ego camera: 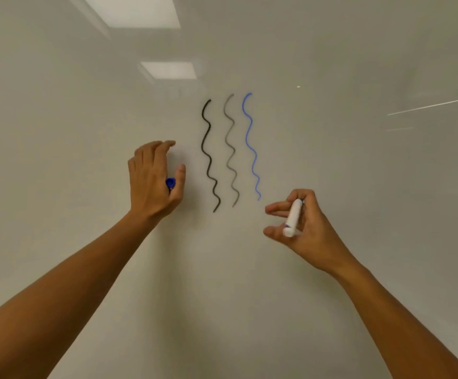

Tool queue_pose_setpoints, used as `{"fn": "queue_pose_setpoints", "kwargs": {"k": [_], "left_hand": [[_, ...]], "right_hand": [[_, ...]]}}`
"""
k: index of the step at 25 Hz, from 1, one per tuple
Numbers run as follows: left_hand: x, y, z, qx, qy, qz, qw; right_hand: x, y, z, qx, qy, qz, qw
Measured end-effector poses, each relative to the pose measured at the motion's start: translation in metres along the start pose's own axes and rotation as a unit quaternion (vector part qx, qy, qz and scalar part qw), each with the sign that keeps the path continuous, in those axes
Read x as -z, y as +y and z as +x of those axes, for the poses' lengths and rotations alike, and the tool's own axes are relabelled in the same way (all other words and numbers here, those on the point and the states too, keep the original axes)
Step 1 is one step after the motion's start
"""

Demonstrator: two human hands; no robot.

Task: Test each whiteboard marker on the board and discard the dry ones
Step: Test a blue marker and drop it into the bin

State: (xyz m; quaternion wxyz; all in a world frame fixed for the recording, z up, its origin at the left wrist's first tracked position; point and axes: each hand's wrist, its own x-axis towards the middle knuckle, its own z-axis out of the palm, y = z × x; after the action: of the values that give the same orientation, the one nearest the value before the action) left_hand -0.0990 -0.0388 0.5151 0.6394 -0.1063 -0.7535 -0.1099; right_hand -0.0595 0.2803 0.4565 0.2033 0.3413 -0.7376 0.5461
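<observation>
I am seeing three lines on the board [359, 187], my right hand [301, 222] gripping the marker [293, 217], my left hand [154, 179] pinching its cap [170, 183], recapping left.

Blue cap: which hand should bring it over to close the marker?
Left, probably. The left hand already holds the blue cap, while the right hand grips the marker beside the blue line.

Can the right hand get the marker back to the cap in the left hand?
Probably yes. The right hand grips the marker, the left hand holds the blue cap, and only bare board with three squiggles lies between them.
</observation>
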Motion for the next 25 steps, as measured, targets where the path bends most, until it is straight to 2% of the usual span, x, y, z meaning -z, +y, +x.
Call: {"fn": "queue_pose_setpoints", "kwargs": {"k": [2, 6, 11, 14, 21, 25], "left_hand": [[-0.005, -0.005, 0.020, -0.016, -0.020, 0.026, 0.999], [-0.015, -0.016, 0.034, -0.060, -0.086, 0.115, 0.988], [-0.020, -0.021, 0.032, -0.080, -0.082, 0.166, 0.980], [-0.021, -0.022, 0.031, -0.083, -0.073, 0.165, 0.980], [-0.022, -0.022, 0.032, -0.087, -0.065, 0.163, 0.981], [-0.022, -0.022, 0.032, -0.086, -0.060, 0.160, 0.982]], "right_hand": [[0.006, -0.018, 0.020, 0.052, 0.054, -0.006, 0.997], [0.016, -0.037, 0.054, 0.091, 0.144, 0.036, 0.985], [0.018, -0.039, 0.094, 0.104, 0.207, 0.014, 0.973], [0.016, -0.044, 0.113, 0.132, 0.217, 0.029, 0.967], [0.018, -0.051, 0.150, 0.139, 0.267, 0.015, 0.954], [0.018, -0.046, 0.153, 0.137, 0.259, 0.003, 0.956]]}}
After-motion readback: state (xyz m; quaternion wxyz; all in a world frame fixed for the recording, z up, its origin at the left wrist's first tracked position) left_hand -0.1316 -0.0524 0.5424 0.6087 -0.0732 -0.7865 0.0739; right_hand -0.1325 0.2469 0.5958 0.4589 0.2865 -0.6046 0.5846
